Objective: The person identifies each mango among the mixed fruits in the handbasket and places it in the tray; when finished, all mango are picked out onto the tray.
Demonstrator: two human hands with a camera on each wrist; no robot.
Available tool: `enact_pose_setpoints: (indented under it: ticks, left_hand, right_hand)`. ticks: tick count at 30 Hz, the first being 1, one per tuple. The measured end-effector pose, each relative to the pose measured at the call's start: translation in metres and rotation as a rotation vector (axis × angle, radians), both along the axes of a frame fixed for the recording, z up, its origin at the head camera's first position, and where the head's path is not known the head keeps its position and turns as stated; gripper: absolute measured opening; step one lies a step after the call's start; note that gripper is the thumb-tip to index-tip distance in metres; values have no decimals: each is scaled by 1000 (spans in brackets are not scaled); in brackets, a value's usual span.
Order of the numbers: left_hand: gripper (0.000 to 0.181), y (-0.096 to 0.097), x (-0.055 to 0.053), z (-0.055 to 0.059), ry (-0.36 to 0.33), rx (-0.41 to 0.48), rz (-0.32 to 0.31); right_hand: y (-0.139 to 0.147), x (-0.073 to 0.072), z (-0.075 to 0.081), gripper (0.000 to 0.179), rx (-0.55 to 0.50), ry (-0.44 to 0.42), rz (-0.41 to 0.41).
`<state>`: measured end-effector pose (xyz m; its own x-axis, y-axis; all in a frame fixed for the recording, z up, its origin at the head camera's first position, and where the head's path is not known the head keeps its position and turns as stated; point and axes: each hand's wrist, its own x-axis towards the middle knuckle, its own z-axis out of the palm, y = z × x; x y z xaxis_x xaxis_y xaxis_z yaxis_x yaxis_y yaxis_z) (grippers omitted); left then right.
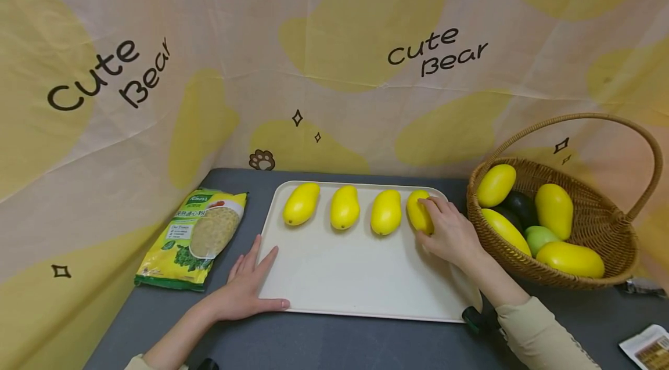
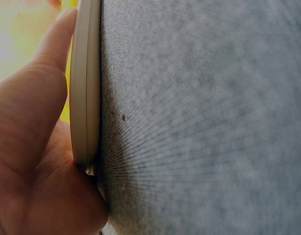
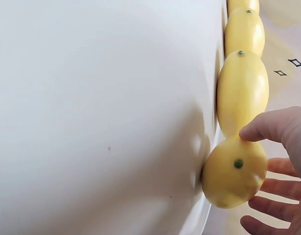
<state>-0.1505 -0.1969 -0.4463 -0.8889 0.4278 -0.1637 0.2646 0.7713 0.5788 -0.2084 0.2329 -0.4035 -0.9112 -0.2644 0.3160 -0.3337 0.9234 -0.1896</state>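
Several yellow mangoes stand in a row along the far side of a white tray (image 1: 340, 277). My right hand (image 1: 450, 232) holds the rightmost mango (image 1: 419, 211) at the tray's far right. In the right wrist view, the thumb is on one side of that mango (image 3: 234, 178) and the fingers curl round the other; its underside is hidden. Leftward of it stand a second mango (image 1: 385, 212), a third (image 1: 345, 207) and the leftmost (image 1: 301, 204). My left hand (image 1: 244, 288) rests on the tray's near left corner with fingers spread, its thumb along the front rim (image 2: 84, 88).
A wicker basket (image 1: 624, 242) with a tall handle stands to the right, holding more mangoes, a green fruit (image 1: 541, 239) and dark fruit (image 1: 520, 207). At left lies a yellow food packet (image 1: 193, 239). A small packet (image 1: 648, 349) lies at the near right. Printed cloth hangs behind.
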Motion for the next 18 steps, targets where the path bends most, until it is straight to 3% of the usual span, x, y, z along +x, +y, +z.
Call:
enact_pose_setpoints:
  ticks: [18]
  left_hand:
    - [111,1,0,3,-16,2,3]
  right_hand:
    - [1,-2,-2,63,-7,14,11]
